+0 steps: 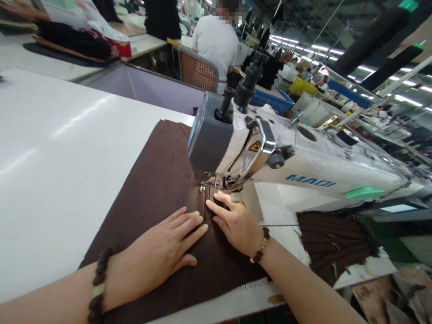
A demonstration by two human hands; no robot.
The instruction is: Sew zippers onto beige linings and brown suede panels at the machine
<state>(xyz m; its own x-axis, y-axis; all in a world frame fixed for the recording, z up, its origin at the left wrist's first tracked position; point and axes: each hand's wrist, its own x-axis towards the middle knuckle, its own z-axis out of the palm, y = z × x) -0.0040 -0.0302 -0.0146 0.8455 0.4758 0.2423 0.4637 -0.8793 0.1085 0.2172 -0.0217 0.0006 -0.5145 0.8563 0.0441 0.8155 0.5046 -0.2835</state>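
A large dark brown fabric panel [148, 189] lies on the white table and runs beneath the head of a sewing machine [216, 139]. Flat on the panel, with fingers stretched toward the needle, rests my left hand [158, 252]. My right hand [236, 222] presses its spread fingertips beside a narrow folded strip [207, 202], just in front of the presser foot [203, 186]. Neither hand grips anything; both touch the cloth. The strip leads straight up to the foot. What lies under the needle is too small to make out.
Brown pieces with zipper pulls [337, 243] are stacked right of the machine. The white tabletop [50, 180] extends left. Black material [74, 40] sits on a table behind. A person in a white shirt [216, 42] sits ahead, near a blue crate [270, 101].
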